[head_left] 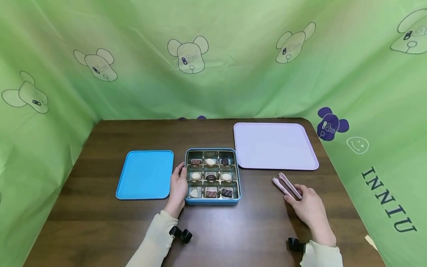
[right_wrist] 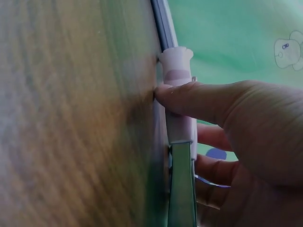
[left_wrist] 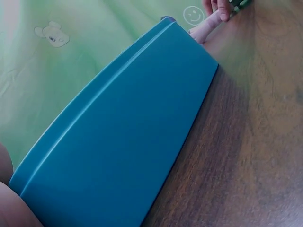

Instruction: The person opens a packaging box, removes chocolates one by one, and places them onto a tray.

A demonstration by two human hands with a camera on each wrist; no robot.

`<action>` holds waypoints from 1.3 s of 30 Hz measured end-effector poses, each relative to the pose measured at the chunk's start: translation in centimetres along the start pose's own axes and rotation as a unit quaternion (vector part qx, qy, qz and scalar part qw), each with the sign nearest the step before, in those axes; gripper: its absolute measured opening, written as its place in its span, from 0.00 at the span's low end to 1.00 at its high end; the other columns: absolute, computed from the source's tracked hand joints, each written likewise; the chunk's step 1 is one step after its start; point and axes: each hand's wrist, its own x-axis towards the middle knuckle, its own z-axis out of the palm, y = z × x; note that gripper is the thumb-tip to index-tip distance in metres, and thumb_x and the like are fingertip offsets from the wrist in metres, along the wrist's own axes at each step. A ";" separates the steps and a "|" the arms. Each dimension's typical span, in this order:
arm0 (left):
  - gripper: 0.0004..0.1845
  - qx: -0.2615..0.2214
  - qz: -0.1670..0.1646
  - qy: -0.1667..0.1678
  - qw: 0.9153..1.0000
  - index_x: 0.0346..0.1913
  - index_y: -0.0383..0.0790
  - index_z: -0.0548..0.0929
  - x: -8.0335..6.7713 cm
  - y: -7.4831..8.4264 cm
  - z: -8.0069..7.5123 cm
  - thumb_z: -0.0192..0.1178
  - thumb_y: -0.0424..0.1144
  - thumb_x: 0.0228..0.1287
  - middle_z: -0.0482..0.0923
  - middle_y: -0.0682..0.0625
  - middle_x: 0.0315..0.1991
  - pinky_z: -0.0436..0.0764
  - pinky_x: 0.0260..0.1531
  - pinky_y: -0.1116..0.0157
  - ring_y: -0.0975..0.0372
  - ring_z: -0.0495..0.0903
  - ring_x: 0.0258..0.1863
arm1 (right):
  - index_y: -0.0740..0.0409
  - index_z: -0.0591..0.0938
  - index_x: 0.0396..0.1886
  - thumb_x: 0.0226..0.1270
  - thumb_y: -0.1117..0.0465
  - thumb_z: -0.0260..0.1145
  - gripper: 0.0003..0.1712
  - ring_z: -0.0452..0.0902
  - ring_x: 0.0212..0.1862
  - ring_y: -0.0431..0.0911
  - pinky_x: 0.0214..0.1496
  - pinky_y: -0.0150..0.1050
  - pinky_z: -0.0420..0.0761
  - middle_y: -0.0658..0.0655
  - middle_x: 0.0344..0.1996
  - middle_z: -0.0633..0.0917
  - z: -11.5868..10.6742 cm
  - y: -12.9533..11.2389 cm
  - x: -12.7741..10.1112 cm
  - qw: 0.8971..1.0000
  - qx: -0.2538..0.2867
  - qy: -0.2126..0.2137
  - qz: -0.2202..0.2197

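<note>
Fingers of the right hand are clamped on pink tongs, whose tips, slightly apart, point between ten and eleven o'clock. Left hand: fingers extended, touching the nine-o'clock wall of a blue chocolate box; box at nine o'clock from the tongs.

Nine chocolates, one tin, one pair tongs, two trays, two hands.
</note>
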 end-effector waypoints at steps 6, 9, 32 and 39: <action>0.24 -0.002 -0.001 0.003 1.000 0.75 0.33 0.64 0.2 0.3 -0.1 0.43 0.40 0.83 0.65 0.34 0.72 0.62 0.70 0.44 0.43 0.62 0.72 | 0.70 0.81 0.53 0.64 0.54 0.73 0.26 0.80 0.40 0.65 0.39 0.60 0.74 0.72 0.41 0.83 0.3 0.0 -0.3 0.999 0.010 0.044 -0.017; 0.24 -0.005 -0.001 0.003 1.000 0.75 0.34 0.64 0.2 0.4 -0.1 0.43 0.40 0.83 0.64 0.34 0.72 0.62 0.70 0.44 0.43 0.61 0.73 | 0.69 0.82 0.53 0.65 0.55 0.73 0.25 0.81 0.40 0.65 0.40 0.61 0.75 0.72 0.42 0.84 0.1 -0.3 -0.2 0.996 0.021 0.077 -0.038; 0.24 -0.017 0.004 0.006 1.000 0.75 0.33 0.64 -0.2 0.2 0.2 0.43 0.39 0.83 0.62 0.34 0.73 0.61 0.70 0.42 0.42 0.59 0.74 | 0.68 0.79 0.61 0.69 0.59 0.71 0.26 0.77 0.38 0.54 0.39 0.51 0.75 0.65 0.45 0.83 -2.4 -13.5 7.3 0.958 0.075 0.075 -0.268; 0.25 -0.021 0.008 0.001 1.000 0.76 0.33 0.63 -0.2 0.1 0.3 0.43 0.39 0.83 0.61 0.34 0.75 0.59 0.72 0.43 0.42 0.56 0.75 | 0.64 0.80 0.63 0.70 0.51 0.69 0.28 0.82 0.42 0.57 0.46 0.57 0.80 0.63 0.49 0.84 -1.2 -17.0 9.5 0.946 -0.005 0.030 -0.324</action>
